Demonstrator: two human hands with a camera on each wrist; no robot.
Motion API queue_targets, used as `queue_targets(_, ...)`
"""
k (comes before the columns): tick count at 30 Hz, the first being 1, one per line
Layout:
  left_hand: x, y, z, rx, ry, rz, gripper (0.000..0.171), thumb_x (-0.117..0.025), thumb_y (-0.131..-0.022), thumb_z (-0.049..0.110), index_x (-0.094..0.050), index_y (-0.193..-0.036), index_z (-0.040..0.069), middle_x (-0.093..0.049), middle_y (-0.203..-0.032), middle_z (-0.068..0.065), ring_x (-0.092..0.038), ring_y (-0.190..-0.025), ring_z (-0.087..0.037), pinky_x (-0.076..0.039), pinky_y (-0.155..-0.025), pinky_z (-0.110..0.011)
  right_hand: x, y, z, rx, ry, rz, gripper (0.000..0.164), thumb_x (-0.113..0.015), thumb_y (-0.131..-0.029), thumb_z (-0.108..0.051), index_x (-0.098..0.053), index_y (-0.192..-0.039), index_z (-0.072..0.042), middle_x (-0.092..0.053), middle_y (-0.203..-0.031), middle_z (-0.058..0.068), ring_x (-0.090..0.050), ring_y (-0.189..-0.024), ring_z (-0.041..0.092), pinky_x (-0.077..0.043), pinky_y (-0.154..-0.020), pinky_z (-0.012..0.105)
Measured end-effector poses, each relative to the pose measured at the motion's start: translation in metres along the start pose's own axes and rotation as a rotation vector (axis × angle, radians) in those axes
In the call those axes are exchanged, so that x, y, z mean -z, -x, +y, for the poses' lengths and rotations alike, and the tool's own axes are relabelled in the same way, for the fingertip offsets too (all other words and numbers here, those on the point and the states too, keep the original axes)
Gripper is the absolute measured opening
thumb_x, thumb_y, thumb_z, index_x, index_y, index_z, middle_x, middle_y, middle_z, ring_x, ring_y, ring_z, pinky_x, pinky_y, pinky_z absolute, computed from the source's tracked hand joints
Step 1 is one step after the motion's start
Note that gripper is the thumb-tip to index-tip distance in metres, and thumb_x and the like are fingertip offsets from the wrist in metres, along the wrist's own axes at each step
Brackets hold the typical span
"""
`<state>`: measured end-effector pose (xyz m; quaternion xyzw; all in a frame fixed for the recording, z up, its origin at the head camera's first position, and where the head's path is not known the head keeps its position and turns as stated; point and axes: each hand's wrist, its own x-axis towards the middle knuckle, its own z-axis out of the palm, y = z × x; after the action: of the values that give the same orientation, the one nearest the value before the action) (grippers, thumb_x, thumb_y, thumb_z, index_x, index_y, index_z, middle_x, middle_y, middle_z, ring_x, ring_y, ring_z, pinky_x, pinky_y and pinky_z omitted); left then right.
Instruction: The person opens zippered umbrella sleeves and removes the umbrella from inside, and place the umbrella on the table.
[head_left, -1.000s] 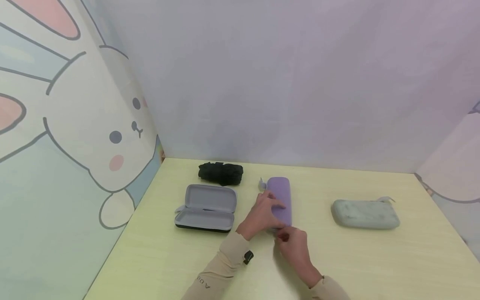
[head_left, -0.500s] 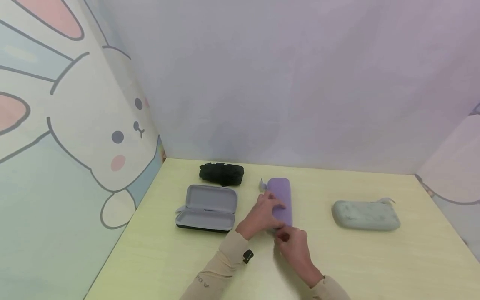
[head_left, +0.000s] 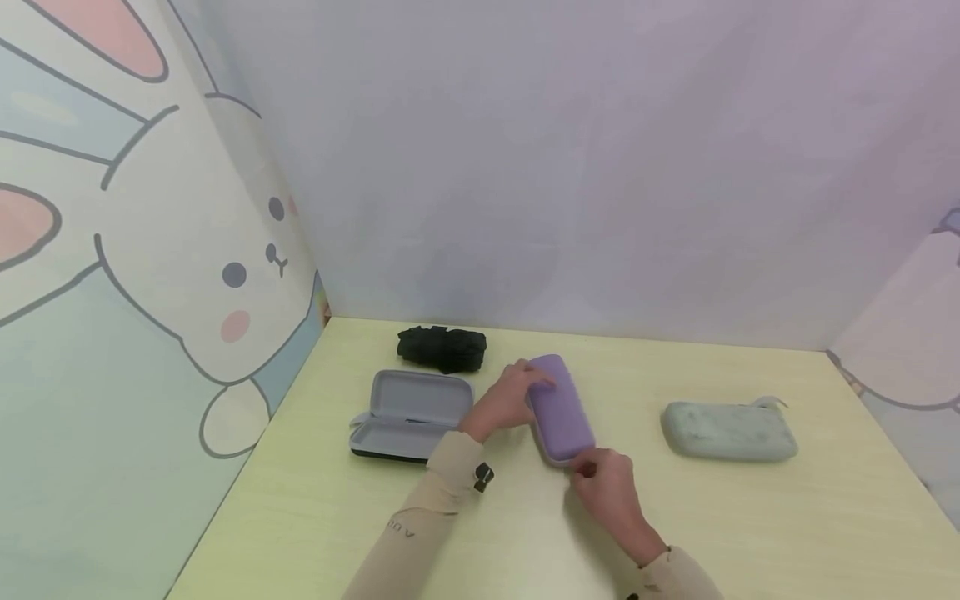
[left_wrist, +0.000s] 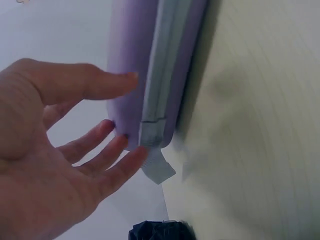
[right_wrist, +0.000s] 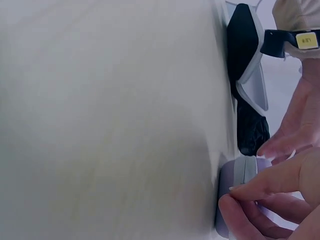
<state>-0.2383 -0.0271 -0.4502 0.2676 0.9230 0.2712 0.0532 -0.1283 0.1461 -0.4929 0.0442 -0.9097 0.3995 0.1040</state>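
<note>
A purple hard zip case lies slightly slanted in the middle of the table, lid down. My left hand is at its far left side, fingers spread. In the left wrist view, the left fingertips are close to the case's end by a grey fabric tab; I cannot tell how firmly they touch. At the near right corner my right hand pinches the zipper pull between thumb and index finger. The fingers hide the pull itself. A grey zipper band runs along the case's side.
An unfolded grey-lined case with a black underside lies to the left. Behind it is a rolled black bundle. A pale green marbled case lies shut at the right. A fabric wall stands behind the table.
The purple case has turned, its near end swinging right. My left hand has slid from its top toward the far left side. My right hand has shifted slightly right, still pinching.
</note>
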Motion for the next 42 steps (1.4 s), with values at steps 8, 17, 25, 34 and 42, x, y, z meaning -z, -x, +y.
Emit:
queue_targets(8, -0.004, -0.012, -0.009, -0.039, -0.09, -0.009, 0.072, -0.073, -0.068, -0.008, -0.056, -0.131, 0.023, -0.028, -0.153, -0.007, -0.022, -0.139, -0.033, -0.039, -0.1, -0.042, 0.01, -0.01, 0.009, 0.033, 0.046, -0.028, 0.02, -0.063, -0.06, 0.012, -0.07, -0.062, -0.006, -0.063, -0.06, 0.0, -0.054, -0.055, 0.01, -0.045, -0.052, 0.024)
queue_targets(17, -0.002, -0.013, -0.018, -0.008, -0.01, 0.019, 0.074, -0.068, -0.068, -0.011, -0.054, -0.133, 0.022, -0.036, -0.142, -0.005, -0.037, -0.125, -0.024, -0.045, -0.088, -0.028, 0.027, -0.022, 0.018, 0.045, 0.085, -0.063, 0.02, -0.063, -0.061, 0.011, -0.069, -0.061, -0.008, -0.062, -0.059, -0.002, -0.052, -0.057, 0.01, -0.043, -0.054, 0.024)
queue_targets(25, 0.004, -0.008, -0.028, 0.033, -0.027, 0.021, 0.074, -0.068, -0.064, -0.006, -0.056, -0.133, 0.019, -0.04, -0.125, -0.002, -0.037, -0.113, -0.02, -0.045, -0.075, -0.022, 0.039, -0.032, 0.037, 0.092, 0.101, -0.025, 0.021, -0.066, -0.062, 0.011, -0.07, -0.062, -0.009, -0.064, -0.06, -0.002, -0.054, -0.06, 0.011, -0.044, -0.057, 0.026)
queue_targets(34, 0.006, -0.007, -0.037, 0.001, 0.101, -0.012, 0.071, -0.082, -0.061, 0.001, -0.056, -0.127, 0.006, -0.051, -0.127, -0.007, -0.048, -0.116, -0.02, -0.041, -0.096, -0.028, 0.045, -0.044, 0.048, 0.057, 0.087, -0.039, 0.02, -0.061, -0.062, 0.012, -0.071, -0.066, -0.005, -0.067, -0.064, 0.004, -0.057, -0.061, 0.013, -0.045, -0.056, 0.024)
queue_targets(42, 0.003, -0.007, -0.034, 0.021, 0.108, 0.007, 0.068, -0.085, -0.061, 0.01, -0.059, -0.123, 0.005, -0.059, -0.12, -0.007, -0.053, -0.109, -0.018, -0.042, -0.094, -0.027, 0.054, -0.055, 0.056, 0.033, 0.079, -0.055, 0.019, -0.058, -0.063, 0.01, -0.071, -0.067, -0.003, -0.066, -0.064, 0.005, -0.052, -0.057, 0.012, -0.041, -0.052, 0.024)
